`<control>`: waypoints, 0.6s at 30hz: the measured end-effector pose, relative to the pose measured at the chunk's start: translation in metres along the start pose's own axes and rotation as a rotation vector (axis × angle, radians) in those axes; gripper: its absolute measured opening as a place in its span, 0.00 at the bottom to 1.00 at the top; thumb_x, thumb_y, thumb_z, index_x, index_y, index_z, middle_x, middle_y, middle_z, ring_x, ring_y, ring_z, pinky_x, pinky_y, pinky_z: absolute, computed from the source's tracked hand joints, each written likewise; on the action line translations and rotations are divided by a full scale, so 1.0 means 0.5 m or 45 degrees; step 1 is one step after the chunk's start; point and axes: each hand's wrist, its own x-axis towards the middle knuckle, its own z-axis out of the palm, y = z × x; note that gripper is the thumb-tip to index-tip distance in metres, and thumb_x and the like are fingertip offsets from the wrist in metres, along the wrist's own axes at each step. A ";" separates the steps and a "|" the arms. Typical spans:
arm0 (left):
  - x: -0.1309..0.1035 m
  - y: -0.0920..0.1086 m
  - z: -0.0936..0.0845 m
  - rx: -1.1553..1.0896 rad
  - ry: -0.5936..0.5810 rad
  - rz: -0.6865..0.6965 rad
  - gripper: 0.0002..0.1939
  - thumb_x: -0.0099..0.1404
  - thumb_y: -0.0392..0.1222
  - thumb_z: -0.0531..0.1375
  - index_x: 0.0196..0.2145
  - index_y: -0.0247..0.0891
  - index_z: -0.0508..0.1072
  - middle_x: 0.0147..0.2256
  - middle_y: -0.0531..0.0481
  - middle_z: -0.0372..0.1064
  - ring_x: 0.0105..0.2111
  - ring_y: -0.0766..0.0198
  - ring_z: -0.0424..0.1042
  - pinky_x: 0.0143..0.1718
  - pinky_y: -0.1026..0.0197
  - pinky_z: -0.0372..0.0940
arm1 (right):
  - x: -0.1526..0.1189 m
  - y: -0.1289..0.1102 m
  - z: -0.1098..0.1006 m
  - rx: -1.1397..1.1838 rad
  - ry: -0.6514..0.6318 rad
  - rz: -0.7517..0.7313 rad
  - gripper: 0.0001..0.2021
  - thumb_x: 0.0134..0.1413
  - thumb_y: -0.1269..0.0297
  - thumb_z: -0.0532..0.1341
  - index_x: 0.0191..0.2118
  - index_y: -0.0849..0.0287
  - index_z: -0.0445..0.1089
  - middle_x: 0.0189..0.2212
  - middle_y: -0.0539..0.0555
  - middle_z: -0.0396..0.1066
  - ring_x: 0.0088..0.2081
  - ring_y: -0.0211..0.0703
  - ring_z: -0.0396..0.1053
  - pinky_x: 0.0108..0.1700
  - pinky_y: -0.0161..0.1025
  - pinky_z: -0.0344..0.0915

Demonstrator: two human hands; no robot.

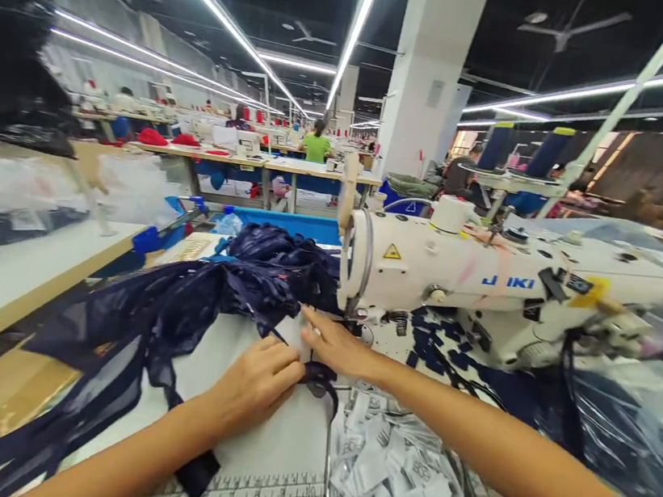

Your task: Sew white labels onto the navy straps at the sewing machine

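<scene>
My left hand is closed at the front of the sewing machine bed, with its fingers curled down over a narrow navy fabric strip. Close beside it my right hand reaches in from the right, fingers stretched out beside the needle area. Its fingertips lie by the edge of the navy fabric; the thumb is partly hidden. A heap of sheer navy fabric pieces spreads left and behind both hands. The white sewing machine stands just behind my right hand. Its needle and presser foot are hard to make out.
A box of white printed labels sits below my right forearm. Dark scissors and small navy scraps lie under the machine arm. A printed ruler runs along the front edge. Plastic-wrapped navy fabric is at right.
</scene>
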 end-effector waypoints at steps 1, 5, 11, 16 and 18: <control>0.003 0.008 -0.005 0.028 0.064 0.038 0.10 0.60 0.26 0.47 0.29 0.36 0.64 0.27 0.49 0.66 0.24 0.67 0.62 0.27 0.62 0.54 | -0.035 0.008 -0.014 -0.052 -0.005 -0.066 0.25 0.60 0.57 0.45 0.58 0.66 0.53 0.57 0.61 0.57 0.56 0.45 0.56 0.56 0.41 0.53; 0.028 0.053 -0.021 0.056 0.187 0.048 0.09 0.62 0.28 0.49 0.33 0.36 0.67 0.29 0.49 0.68 0.24 0.67 0.62 0.26 0.61 0.52 | -0.142 0.076 -0.095 -0.509 0.013 -0.095 0.17 0.61 0.62 0.45 0.39 0.59 0.71 0.36 0.56 0.73 0.39 0.43 0.68 0.43 0.39 0.61; 0.105 0.074 0.020 -0.016 0.084 -0.215 0.12 0.61 0.38 0.54 0.20 0.36 0.64 0.22 0.51 0.64 0.26 0.64 0.61 0.29 0.60 0.53 | -0.132 0.190 -0.186 -1.199 0.020 0.102 0.11 0.56 0.73 0.52 0.33 0.61 0.72 0.34 0.59 0.72 0.39 0.47 0.66 0.41 0.41 0.57; 0.138 0.061 0.106 -0.262 -0.217 -0.467 0.12 0.55 0.28 0.52 0.17 0.36 0.59 0.19 0.55 0.58 0.21 0.68 0.58 0.24 0.65 0.53 | -0.113 0.194 -0.177 -1.200 -0.001 0.089 0.12 0.54 0.76 0.50 0.32 0.64 0.72 0.33 0.61 0.72 0.37 0.47 0.68 0.40 0.40 0.57; 0.142 0.058 0.132 -0.298 -0.327 -0.488 0.11 0.52 0.24 0.51 0.18 0.36 0.60 0.22 0.53 0.60 0.24 0.69 0.60 0.25 0.66 0.55 | -0.115 0.183 -0.163 -1.113 0.065 0.115 0.13 0.55 0.75 0.49 0.34 0.64 0.72 0.33 0.61 0.72 0.36 0.47 0.68 0.38 0.39 0.58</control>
